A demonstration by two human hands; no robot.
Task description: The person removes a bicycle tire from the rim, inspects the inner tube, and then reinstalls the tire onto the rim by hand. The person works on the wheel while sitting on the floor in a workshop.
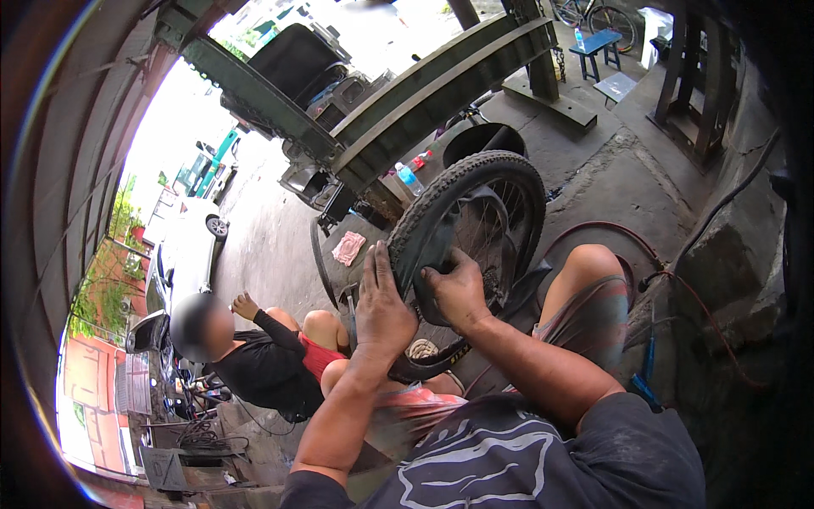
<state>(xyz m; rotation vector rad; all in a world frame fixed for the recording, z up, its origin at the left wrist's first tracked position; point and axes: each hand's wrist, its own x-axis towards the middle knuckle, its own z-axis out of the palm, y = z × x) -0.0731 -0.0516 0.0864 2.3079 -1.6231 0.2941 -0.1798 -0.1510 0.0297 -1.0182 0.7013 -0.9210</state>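
The left hand (383, 310) covers part of the knobbly tyre (519, 176), the right hand (458, 293) hides a stretch of the black inner tube (435, 239) in its grasp, the seated person's head (201, 329) is blurred, and the upper edge cuts off a bicycle (609, 24).

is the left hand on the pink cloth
No, the left hand is against the tire, and the cloth lies apart on the ground.

Grey concrete floor (615, 191), blue bench (598, 41), dark green beams (445, 96), bright daylight.
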